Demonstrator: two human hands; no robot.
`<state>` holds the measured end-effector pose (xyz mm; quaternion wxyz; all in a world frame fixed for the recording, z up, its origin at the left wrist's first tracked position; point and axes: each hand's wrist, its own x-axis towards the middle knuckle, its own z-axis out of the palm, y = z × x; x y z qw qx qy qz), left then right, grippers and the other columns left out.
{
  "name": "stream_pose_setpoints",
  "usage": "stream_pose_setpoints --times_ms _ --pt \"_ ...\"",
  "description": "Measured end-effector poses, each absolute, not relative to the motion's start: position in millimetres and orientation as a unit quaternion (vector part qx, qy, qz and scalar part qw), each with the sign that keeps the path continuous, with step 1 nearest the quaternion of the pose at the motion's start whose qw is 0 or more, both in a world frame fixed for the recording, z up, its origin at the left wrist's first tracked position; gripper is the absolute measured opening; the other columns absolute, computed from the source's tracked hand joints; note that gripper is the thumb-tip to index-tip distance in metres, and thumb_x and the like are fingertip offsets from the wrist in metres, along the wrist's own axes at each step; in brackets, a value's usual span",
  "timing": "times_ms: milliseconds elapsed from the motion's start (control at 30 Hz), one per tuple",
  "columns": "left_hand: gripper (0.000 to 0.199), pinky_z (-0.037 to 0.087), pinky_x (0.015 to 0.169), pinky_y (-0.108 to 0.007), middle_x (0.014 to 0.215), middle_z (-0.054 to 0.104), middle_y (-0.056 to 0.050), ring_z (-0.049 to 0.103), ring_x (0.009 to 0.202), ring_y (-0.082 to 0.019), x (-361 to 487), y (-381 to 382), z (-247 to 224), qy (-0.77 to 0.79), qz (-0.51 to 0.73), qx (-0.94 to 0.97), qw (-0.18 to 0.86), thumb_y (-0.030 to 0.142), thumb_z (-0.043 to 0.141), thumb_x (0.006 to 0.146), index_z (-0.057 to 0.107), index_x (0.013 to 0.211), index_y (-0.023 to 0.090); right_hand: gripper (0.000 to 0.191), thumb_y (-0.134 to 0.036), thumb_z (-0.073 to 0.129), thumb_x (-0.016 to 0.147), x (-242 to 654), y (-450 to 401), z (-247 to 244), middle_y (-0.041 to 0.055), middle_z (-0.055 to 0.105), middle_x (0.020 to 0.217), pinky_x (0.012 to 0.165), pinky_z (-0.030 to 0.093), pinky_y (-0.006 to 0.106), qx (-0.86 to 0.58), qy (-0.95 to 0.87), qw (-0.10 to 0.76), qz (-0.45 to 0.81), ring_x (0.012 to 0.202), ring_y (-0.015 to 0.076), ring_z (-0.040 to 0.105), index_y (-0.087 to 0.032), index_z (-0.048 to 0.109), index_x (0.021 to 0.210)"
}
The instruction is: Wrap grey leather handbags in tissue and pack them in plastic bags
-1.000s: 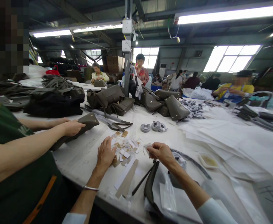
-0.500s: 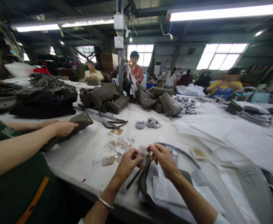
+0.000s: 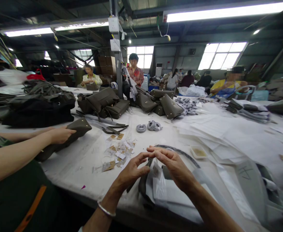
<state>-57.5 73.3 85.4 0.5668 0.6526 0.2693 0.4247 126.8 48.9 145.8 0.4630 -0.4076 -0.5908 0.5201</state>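
Under strip lights (image 3: 228, 12), small cards (image 3: 109, 166) litter the white table (image 3: 76, 164).

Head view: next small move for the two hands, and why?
Probably steady the small clear packet: the fingertips of the left hand and right hand appear to meet just above it, and the fingers hide whether it is fastened.

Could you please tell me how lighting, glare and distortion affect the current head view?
In the head view, the right-hand ceiling tube and right-hand window glare white; in the same view, the black cloth loses detail in its darkness; also there, the left hand and right hand look slightly soft, and the picture's outer parts seem stretched.
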Motion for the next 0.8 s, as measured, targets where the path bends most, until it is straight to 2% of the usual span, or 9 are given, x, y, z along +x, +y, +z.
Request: stream_pose_setpoints --times_ms 100,233,367,467,533,600,700,800 --pt "0.041 0.037 0.105 -0.042 0.12 0.065 -0.008 0.054 0.118 -0.031 -36 66 109 0.237 0.408 0.662 0.583 0.046 0.061 0.087 0.067 0.119 0.021 0.038 -0.058 0.063 0.083 130 42 156 0.0075 0.067 0.124 0.111 0.032 0.045 -0.422 -0.617 0.437 0.501 0.129 0.0282 0.047 -0.024 0.078 0.091" --pt "0.042 0.044 0.092 -0.036 0.097 0.07 -0.007 0.062 0.097 -0.026 -9 55 115 0.224 0.344 0.67 0.619 0.05 0.048 0.094 0.074 0.096 0.017 0.039 -0.059 0.067 0.078 148 34 159 0.0102 0.065 0.126 0.092 0.05 0.044 -0.437 -0.524 0.463 0.566 0.115 0.0307 0.058 -0.022 0.077 0.083" --pt "0.044 0.046 0.087 -0.034 0.088 0.072 -0.006 0.064 0.091 -0.025 10 48 100 0.226 0.313 0.671 0.633 0.055 0.05 0.091 0.076 0.084 0.021 0.039 -0.051 0.078 0.07 173 21 156 0.0103 0.069 0.117 0.089 0.052 0.04 -0.411 -0.455 0.532 0.583 0.113 0.0283 0.06 -0.025 0.075 0.099" --pt "0.044 0.047 0.081 -0.032 0.084 0.072 -0.006 0.065 0.087 -0.025 20 44 95 0.219 0.266 0.681 0.646 0.056 0.05 0.09 0.078 0.087 0.023 0.036 -0.045 0.083 0.067 186 17 150 0.0086 0.073 0.095 0.073 0.056 0.035 -0.417 -0.406 0.565 0.585 0.081 0.0207 0.068 -0.025 0.075 0.096" --pt "0.041 0.047 0.08 -0.03 0.088 0.072 -0.005 0.065 0.088 -0.024 24 44 99 0.206 0.235 0.701 0.641 0.053 0.05 0.091 0.077 0.091 0.022 0.036 -0.043 0.083 0.068 194 18 144 0.0063 0.072 0.084 0.053 0.05 0.026 -0.426 -0.386 0.578 0.579 0.056 0.0119 0.059 -0.024 0.075 0.097" --pt "0.035 0.046 0.084 -0.029 0.098 0.072 -0.005 0.065 0.093 -0.022 25 48 104 0.189 0.222 0.722 0.627 0.046 0.052 0.092 0.075 0.102 0.022 0.039 -0.044 0.082 0.069 203 21 139 0.0053 0.071 0.078 0.04 0.038 0.02 -0.439 -0.394 0.568 0.574 0.044 0.0061 0.047 -0.022 0.075 0.1" --pt "0.031 0.046 0.089 -0.029 0.11 0.07 -0.005 0.063 0.101 -0.022 21 73 106 0.201 0.253 0.741 0.588 0.035 0.055 0.09 0.07 0.114 0.022 0.041 -0.051 0.078 0.071 220 29 133 0.0054 0.07 0.074 0.035 0.027 0.019 -0.489 -0.443 0.506 0.555 0.036 0.0036 0.039 -0.019 0.075 0.096" --pt "0.027 0.046 0.09 -0.03 0.107 0.07 -0.006 0.063 0.101 -0.021 12 118 92 0.329 0.319 0.748 0.48 0.032 0.055 0.088 0.07 0.108 0.021 0.044 -0.056 0.07 0.075 233 45 130 0.0055 0.07 0.07 0.036 0.029 0.021 -0.572 -0.52 0.404 0.49 0.037 0.0067 0.042 -0.017 0.075 0.094"
